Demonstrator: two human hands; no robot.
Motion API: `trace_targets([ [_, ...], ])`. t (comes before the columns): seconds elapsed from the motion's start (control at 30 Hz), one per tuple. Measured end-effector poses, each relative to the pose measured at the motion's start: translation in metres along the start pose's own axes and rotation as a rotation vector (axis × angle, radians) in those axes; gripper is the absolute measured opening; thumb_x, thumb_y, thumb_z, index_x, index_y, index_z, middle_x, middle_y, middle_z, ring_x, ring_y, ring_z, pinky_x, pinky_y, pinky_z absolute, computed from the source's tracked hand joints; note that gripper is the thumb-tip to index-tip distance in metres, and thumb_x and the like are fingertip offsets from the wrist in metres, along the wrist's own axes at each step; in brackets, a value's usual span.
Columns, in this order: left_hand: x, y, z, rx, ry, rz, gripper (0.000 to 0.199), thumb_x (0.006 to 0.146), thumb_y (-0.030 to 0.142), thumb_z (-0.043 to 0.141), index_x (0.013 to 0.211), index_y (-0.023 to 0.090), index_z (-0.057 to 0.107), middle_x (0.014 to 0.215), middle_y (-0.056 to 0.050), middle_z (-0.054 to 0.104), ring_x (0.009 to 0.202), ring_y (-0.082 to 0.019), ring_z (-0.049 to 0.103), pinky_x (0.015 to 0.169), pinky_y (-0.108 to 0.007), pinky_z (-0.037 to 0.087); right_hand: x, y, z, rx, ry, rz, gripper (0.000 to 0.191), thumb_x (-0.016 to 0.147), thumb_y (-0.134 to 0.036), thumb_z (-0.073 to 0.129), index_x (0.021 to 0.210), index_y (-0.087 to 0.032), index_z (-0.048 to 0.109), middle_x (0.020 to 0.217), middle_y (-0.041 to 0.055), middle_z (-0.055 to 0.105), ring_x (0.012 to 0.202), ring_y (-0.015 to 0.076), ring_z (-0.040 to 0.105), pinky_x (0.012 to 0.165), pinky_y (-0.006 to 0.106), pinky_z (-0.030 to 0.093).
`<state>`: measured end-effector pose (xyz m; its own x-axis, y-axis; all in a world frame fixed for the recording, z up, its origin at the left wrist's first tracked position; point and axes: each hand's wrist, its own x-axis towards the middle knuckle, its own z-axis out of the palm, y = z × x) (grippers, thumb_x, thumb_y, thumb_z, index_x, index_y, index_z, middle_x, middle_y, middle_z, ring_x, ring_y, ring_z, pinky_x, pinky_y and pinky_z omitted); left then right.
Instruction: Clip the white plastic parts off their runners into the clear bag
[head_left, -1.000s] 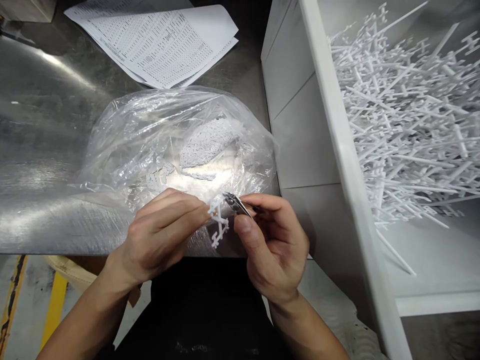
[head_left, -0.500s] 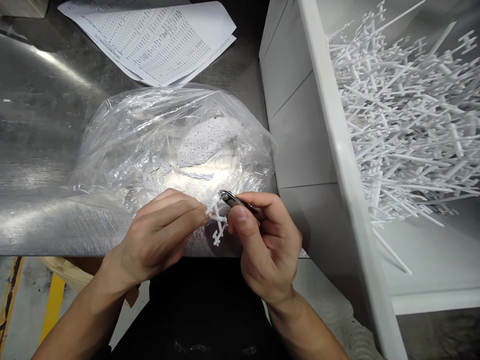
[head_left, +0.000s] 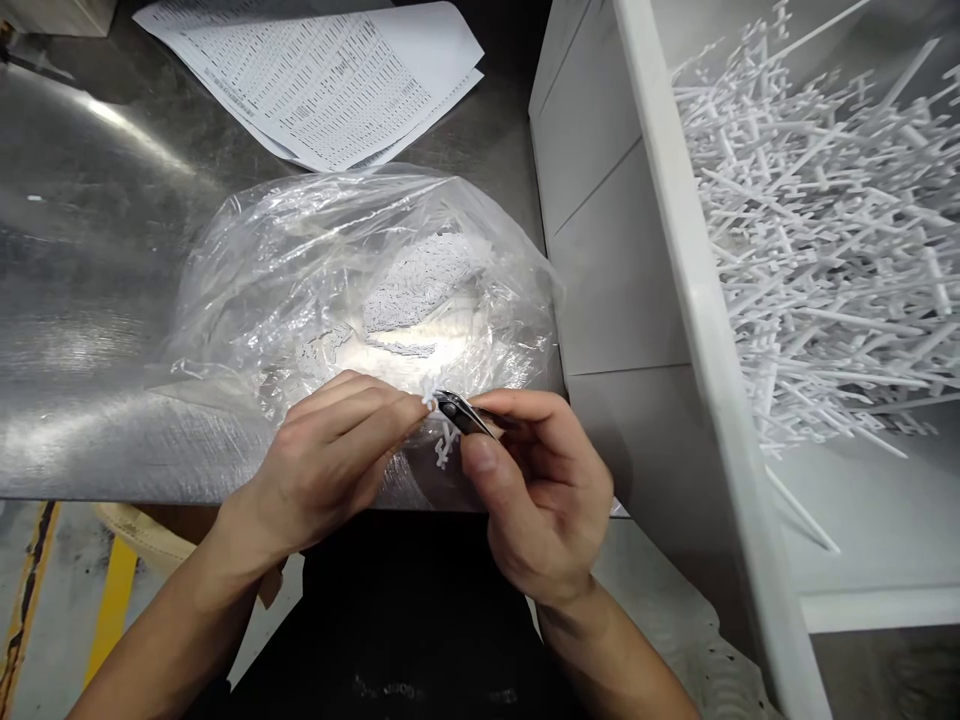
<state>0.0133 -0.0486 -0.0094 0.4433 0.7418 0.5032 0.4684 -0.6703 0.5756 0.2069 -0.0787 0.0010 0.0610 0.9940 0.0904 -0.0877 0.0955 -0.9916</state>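
My left hand (head_left: 337, 455) pinches a small white branched plastic sprue (head_left: 445, 445) between thumb and fingers. Part of the sprue is hidden behind the fingertips. My right hand (head_left: 544, 480) grips a dark metal nail clipper (head_left: 461, 412) between thumb and forefinger. The clipper's jaws are up against the sprue, close to the left fingertips; whether they are closed on it I cannot tell. Just beyond both hands lies a clear plastic bag (head_left: 277, 260), with a heap of tiny white pieces (head_left: 424, 280) in it.
To the right stands a white bin wall (head_left: 697, 300), and behind it a large pile of white sprues (head_left: 832, 240). Printed sheets (head_left: 322, 80) lie at the back of the metal table (head_left: 90, 330). Below the table's front edge at left is a tan rimmed container (head_left: 142, 535).
The clipper has come to the sprue near my left fingertips, and its lever looks more pressed down. The sprue has turned and is more hidden. The whole view has shifted slightly.
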Motion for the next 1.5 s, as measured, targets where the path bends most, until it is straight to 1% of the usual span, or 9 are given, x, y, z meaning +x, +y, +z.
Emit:
trace_targets([
  [0.33, 0.002, 0.002, 0.0, 0.008, -0.018, 0.016, 0.031, 0.101, 0.003, 0.06, 0.123, 0.023, 0.068, 0.097, -0.001, 0.08, 0.09, -0.018, 0.077, 0.083, -0.035, 0.062, 0.001, -0.001, 0.003, -0.047, 0.011, -0.01, 0.017, 0.1, -0.023, 0.075, 0.114, -0.032, 0.074, 0.076, -0.0023, 0.064, 0.056, 0.0156, 0.054, 0.047, 0.03, 0.047],
  [0.53, 0.001, 0.0, 0.0, 0.015, -0.031, 0.035, 0.037, 0.099, -0.003, 0.056, 0.123, 0.022, 0.067, 0.099, -0.002, 0.081, 0.089, -0.017, 0.076, 0.081, -0.036, 0.062, 0.002, -0.001, 0.003, -0.065, -0.014, -0.012, 0.016, 0.101, -0.026, 0.075, 0.114, -0.033, 0.074, 0.075, -0.0022, 0.066, 0.057, 0.0163, 0.057, 0.047, 0.03, 0.049],
  [0.7, 0.001, 0.002, 0.001, 0.036, -0.013, 0.064, 0.031, 0.1, 0.0, 0.058, 0.12, 0.022, 0.067, 0.095, 0.0, 0.079, 0.086, -0.017, 0.074, 0.081, -0.036, 0.061, 0.002, 0.001, 0.003, -0.074, 0.0, -0.051, 0.011, 0.103, -0.022, 0.073, 0.113, -0.027, 0.073, 0.079, -0.0028, 0.07, 0.063, 0.0146, 0.063, 0.058, 0.028, 0.057],
  [0.9, 0.001, 0.0, 0.005, 0.07, -0.03, 0.019, 0.025, 0.099, -0.001, 0.059, 0.113, 0.018, 0.067, 0.087, 0.001, 0.073, 0.082, -0.014, 0.069, 0.082, -0.032, 0.059, 0.005, 0.0, 0.006, -0.092, 0.05, -0.003, 0.005, 0.105, -0.028, 0.071, 0.107, -0.023, 0.072, 0.079, -0.0013, 0.072, 0.062, 0.014, 0.062, 0.06, 0.03, 0.056],
  [1.03, 0.003, 0.0, 0.003, 0.049, -0.051, -0.023, 0.022, 0.1, 0.0, 0.059, 0.11, 0.018, 0.068, 0.087, 0.001, 0.072, 0.081, -0.013, 0.068, 0.08, -0.029, 0.058, 0.006, -0.001, 0.006, -0.016, 0.073, 0.022, 0.004, 0.102, -0.026, 0.074, 0.106, -0.024, 0.072, 0.071, -0.0046, 0.065, 0.058, 0.0117, 0.057, 0.055, 0.025, 0.052],
  [1.13, 0.005, 0.002, 0.001, 0.001, 0.006, -0.04, 0.02, 0.102, 0.001, 0.061, 0.11, 0.019, 0.068, 0.088, 0.001, 0.075, 0.082, -0.012, 0.07, 0.08, -0.026, 0.059, 0.003, 0.0, 0.001, 0.006, 0.109, -0.003, 0.006, 0.101, -0.025, 0.074, 0.107, -0.025, 0.074, 0.068, -0.0061, 0.06, 0.054, 0.0104, 0.052, 0.051, 0.023, 0.049],
  [1.2, 0.007, 0.004, 0.0, -0.01, 0.068, -0.041, 0.019, 0.102, 0.002, 0.064, 0.109, 0.018, 0.069, 0.087, 0.0, 0.075, 0.083, -0.012, 0.072, 0.08, -0.025, 0.061, -0.001, 0.001, -0.003, -0.039, 0.109, -0.026, 0.009, 0.1, -0.022, 0.074, 0.109, -0.025, 0.075, 0.071, -0.0049, 0.062, 0.056, 0.0109, 0.055, 0.052, 0.023, 0.05],
  [1.33, 0.009, 0.005, -0.003, 0.011, 0.127, -0.024, 0.015, 0.1, 0.001, 0.067, 0.105, 0.015, 0.071, 0.084, -0.001, 0.075, 0.08, -0.012, 0.073, 0.078, -0.025, 0.062, -0.007, 0.0, -0.011, -0.156, 0.065, -0.073, 0.021, 0.095, -0.014, 0.076, 0.112, -0.026, 0.075, 0.073, -0.0049, 0.063, 0.058, 0.0114, 0.059, 0.053, 0.023, 0.053],
  [1.5, 0.01, 0.005, -0.003, 0.024, 0.172, 0.019, 0.017, 0.098, 0.0, 0.07, 0.107, 0.014, 0.071, 0.085, 0.0, 0.074, 0.079, -0.01, 0.073, 0.078, -0.024, 0.062, -0.007, -0.003, -0.013, -0.189, 0.011, -0.038, 0.019, 0.096, -0.017, 0.076, 0.113, -0.026, 0.073, 0.072, -0.005, 0.061, 0.055, 0.012, 0.055, 0.049, 0.024, 0.049],
])
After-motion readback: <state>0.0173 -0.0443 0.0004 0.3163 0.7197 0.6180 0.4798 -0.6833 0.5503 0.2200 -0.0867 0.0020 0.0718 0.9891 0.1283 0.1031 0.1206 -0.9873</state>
